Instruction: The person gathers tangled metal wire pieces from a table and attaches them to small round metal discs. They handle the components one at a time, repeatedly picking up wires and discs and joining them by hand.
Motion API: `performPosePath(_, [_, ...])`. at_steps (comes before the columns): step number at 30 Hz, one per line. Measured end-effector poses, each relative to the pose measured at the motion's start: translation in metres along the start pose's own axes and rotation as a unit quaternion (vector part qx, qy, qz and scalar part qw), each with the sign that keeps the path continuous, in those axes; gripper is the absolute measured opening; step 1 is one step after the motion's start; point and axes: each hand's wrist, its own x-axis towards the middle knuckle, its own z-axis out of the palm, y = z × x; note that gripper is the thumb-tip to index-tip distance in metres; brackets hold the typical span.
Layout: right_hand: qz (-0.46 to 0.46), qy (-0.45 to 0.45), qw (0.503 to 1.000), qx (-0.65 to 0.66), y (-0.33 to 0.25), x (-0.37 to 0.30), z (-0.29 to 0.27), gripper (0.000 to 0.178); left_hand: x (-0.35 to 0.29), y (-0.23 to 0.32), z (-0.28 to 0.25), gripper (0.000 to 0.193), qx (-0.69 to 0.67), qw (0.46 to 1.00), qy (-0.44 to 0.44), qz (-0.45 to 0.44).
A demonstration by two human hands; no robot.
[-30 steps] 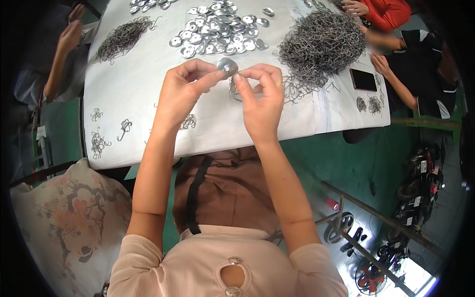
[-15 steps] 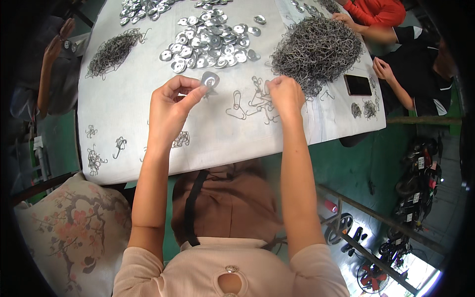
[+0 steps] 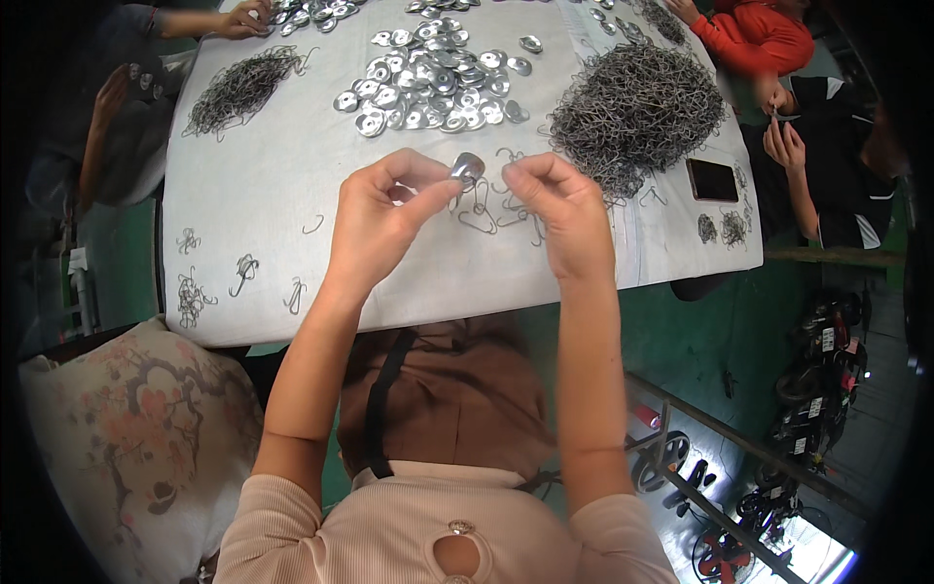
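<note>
My left hand [image 3: 389,214] pinches a shiny metal disc [image 3: 469,166] between thumb and fingers, holding it tilted above the table. To its right, my right hand [image 3: 569,209] has thumb and forefinger pressed together. Whatever those fingertips hold is too small to make out. Bent wire hooks [image 3: 477,220] lie on the white tabletop [image 3: 409,292] just below and between both hands, and some are partly covered by my right fingers. A heap of similar discs [image 3: 438,83] lies beyond my hands.
A large tangled wire hook pile [image 3: 637,107] is at the right, near a dark phone [image 3: 713,180]. A smaller hook pile [image 3: 243,90] lies far left. Small hook clusters [image 3: 192,299] sit near left. Co-workers' hands [image 3: 784,146] show at the table's sides.
My right hand has drawn left and turned, closing the gap to the disc in my left hand. At the far left, another person's hand has come to the discs.
</note>
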Motion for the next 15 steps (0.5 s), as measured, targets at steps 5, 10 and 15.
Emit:
performPosePath(5, [-0.012, 0.019, 0.998, 0.056, -0.007, -0.008, 0.018, 0.013, -0.006, 0.012, 0.006, 0.011, 0.032, 0.998, -0.015, 0.05])
performPosePath(10, [-0.076, 0.084, 0.992, 0.057, -0.001, -0.016, 0.03, 0.013, -0.014, 0.009, 0.016, 0.013, 0.088, 0.986, 0.006, 0.144])
performPosePath(15, [-0.173, 0.15, 0.973, 0.014, 0.008, -0.022, 0.025, 0.011, 0.013, -0.014, 0.017, 0.014, 0.126, 0.981, 0.022, 0.146])
